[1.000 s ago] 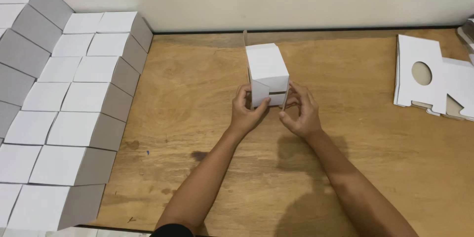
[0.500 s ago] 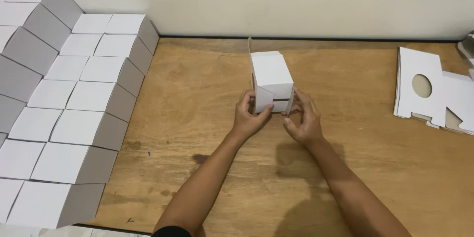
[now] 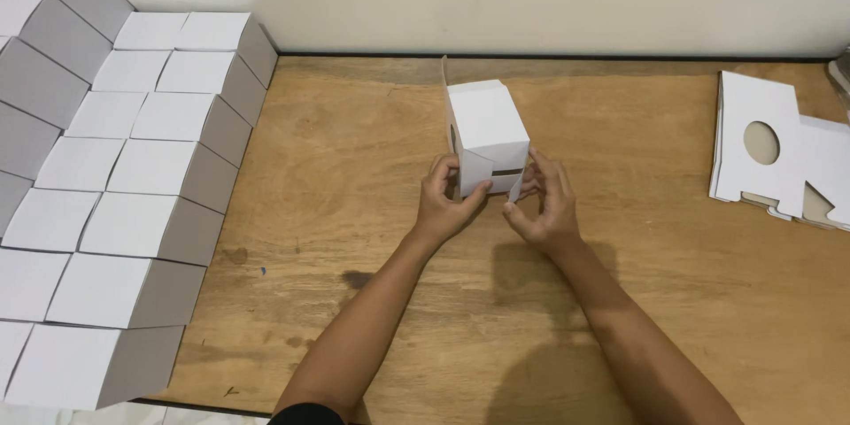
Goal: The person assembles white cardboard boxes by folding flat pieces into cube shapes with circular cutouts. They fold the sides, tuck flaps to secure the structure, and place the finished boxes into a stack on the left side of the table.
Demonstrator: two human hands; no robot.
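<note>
A white cardboard box [image 3: 486,128] lies on the wooden table [image 3: 354,212] just ahead of both hands, its near end partly folded with loose flaps. My left hand [image 3: 445,201] grips the box's near left corner, thumb pressing a flap. My right hand [image 3: 544,204] holds the near right side, fingers on a small side flap. A flap sticks up at the box's far end.
Several finished white boxes [image 3: 115,168] are stacked in rows along the left side. A pile of flat white die-cut sheets [image 3: 779,150] with a round hole lies at the right. A pale wall runs behind the table's far edge.
The box and both hands have stayed at about the same spot on the table; the fingers have shifted slightly on the near end flaps.
</note>
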